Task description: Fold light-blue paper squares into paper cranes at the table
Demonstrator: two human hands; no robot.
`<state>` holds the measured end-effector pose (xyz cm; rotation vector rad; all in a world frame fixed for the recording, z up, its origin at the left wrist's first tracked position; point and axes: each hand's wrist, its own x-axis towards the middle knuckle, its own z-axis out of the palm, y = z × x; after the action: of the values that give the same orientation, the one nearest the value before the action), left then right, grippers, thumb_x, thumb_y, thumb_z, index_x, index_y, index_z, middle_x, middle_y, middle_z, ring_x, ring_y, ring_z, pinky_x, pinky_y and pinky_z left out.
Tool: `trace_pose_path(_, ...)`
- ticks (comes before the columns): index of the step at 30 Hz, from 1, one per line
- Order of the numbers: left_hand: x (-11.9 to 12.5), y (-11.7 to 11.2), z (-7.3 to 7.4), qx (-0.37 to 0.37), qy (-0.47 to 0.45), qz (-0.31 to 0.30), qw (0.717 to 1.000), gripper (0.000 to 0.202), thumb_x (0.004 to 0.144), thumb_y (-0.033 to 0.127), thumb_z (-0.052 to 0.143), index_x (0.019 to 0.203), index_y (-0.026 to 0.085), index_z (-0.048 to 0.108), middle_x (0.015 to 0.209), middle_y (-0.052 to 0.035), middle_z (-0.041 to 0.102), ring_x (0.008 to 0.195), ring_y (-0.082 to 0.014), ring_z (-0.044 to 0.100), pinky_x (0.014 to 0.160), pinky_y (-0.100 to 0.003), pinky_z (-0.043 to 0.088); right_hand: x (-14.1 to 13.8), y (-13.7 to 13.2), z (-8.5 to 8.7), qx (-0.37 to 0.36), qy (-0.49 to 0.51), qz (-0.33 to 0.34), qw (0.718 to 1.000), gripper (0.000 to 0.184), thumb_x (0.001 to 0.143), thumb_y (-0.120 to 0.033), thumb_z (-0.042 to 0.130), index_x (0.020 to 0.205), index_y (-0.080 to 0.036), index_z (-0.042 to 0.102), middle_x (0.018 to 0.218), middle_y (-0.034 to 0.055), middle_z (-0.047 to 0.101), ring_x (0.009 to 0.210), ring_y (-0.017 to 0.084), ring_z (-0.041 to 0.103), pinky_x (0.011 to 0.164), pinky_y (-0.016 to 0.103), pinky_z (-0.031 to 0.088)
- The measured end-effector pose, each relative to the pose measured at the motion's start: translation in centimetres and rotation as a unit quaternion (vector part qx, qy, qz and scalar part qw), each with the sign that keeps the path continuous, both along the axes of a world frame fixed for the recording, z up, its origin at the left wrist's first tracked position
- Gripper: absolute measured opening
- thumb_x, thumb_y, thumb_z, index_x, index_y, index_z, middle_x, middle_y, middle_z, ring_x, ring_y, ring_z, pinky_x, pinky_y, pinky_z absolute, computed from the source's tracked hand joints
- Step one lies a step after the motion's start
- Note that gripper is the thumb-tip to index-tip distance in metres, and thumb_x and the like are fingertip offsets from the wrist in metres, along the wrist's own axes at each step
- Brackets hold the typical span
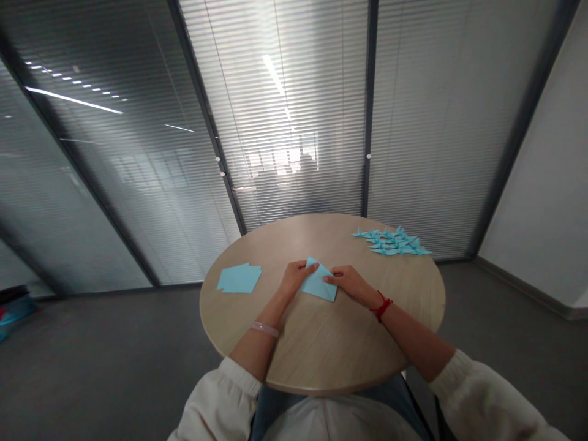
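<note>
A folded sheet of light blue paper (318, 285) is held between my two hands over the middle of the round table. My left hand (295, 277) grips its left edge, with the thumb lying on top of the paper. On the right edge, my right hand (349, 282) pinches the sheet with thumb and fingers. The fingers under the paper are partly hidden. To the left lies a small stack of flat blue paper sheets (239, 278), slightly fanned. Several folded blue paper cranes (395, 241) sit in rows at the table's far right.
The round wooden table (316, 361) stands before glass panels with blinds (298, 110). A white wall (542, 159) rises at the right. On the grey floor at far left is a dark and blue object (17, 311), cut off by the frame.
</note>
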<state>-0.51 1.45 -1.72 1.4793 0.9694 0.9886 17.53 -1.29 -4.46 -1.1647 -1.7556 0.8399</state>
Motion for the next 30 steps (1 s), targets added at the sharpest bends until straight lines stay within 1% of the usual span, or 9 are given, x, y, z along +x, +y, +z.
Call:
trace_pose_path(4, -0.03, 0.19, -0.29, 0.03, 0.029, 0.018, 0.999, 0.042, 0.063, 0.052, 0.068, 0.067, 0.011, 0.065, 0.053, -0.0009, 0.055, 0.045, -0.0098, 0.045, 0.043, -0.02, 0.028, -0.01, 0.01, -0.01, -0.024, 0.024, 0.01, 0.999, 0.045, 0.067, -0.057, 0.062, 0.069, -0.012, 0.066, 0.06, 0.0, 0.057, 0.059, 0.014, 0.051, 0.053, 0.022, 0.037)
trace_pose_path(9, -0.01, 0.3, -0.34, 0.053, 0.057, 0.046, 0.996, 0.044, 0.059, 0.055, 0.069, 0.058, 0.013, 0.06, 0.046, 0.0022, 0.046, 0.044, -0.0088, 0.039, 0.041, -0.021, 0.021, -0.1, 0.02, -0.14, -0.043, 0.041, 0.004, 0.998, 0.045, 0.063, -0.056, 0.065, 0.07, -0.011, 0.067, 0.064, 0.001, 0.061, 0.061, 0.015, 0.054, 0.056, 0.023, 0.04)
trace_pose_path(15, 0.08, 0.48, -0.42, 0.086, 0.076, 0.06, 0.992, 0.043, 0.061, 0.054, 0.069, 0.052, 0.014, 0.055, 0.044, 0.0045, 0.039, 0.042, -0.0068, 0.032, 0.041, -0.021, 0.017, -0.09, -0.14, -0.04, -0.039, 0.028, 0.014, 0.999, 0.041, 0.064, -0.051, 0.066, 0.069, -0.011, 0.068, 0.061, 0.0002, 0.059, 0.058, 0.014, 0.053, 0.055, 0.022, 0.039)
trace_pose_path(21, 0.09, 0.87, -0.44, 0.078, 0.05, 0.082, 0.992, 0.041, 0.058, 0.052, 0.071, 0.069, 0.012, 0.067, 0.049, 0.0023, 0.05, 0.046, -0.0087, 0.04, 0.043, -0.02, 0.024, -0.05, -0.06, -0.26, -0.04, -0.001, 0.024, 0.999, 0.04, 0.063, -0.051, 0.067, 0.067, -0.011, 0.066, 0.053, -0.0031, 0.051, 0.052, 0.01, 0.045, 0.05, 0.021, 0.032)
trace_pose_path(27, 0.2, 0.64, -0.01, 0.088, 0.04, 0.106, 0.99, 0.036, 0.059, 0.046, 0.072, 0.071, 0.013, 0.068, 0.055, 0.0003, 0.057, 0.048, -0.0096, 0.044, 0.046, -0.02, 0.03, -0.1, -0.26, -0.38, -0.052, -0.011, 0.031, 0.998, 0.043, 0.062, -0.053, 0.067, 0.068, -0.011, 0.066, 0.053, -0.003, 0.051, 0.051, 0.011, 0.044, 0.049, 0.021, 0.031)
trace_pose_path(30, 0.23, 0.51, 0.13, 0.088, 0.042, 0.108, 0.989, 0.034, 0.06, 0.045, 0.072, 0.072, 0.013, 0.068, 0.056, -0.0004, 0.058, 0.048, -0.0097, 0.045, 0.046, -0.02, 0.031, -0.12, -0.44, -0.23, -0.049, -0.016, 0.031, 0.998, 0.042, 0.062, -0.053, 0.067, 0.067, -0.011, 0.066, 0.052, -0.0026, 0.052, 0.052, 0.011, 0.045, 0.049, 0.021, 0.031)
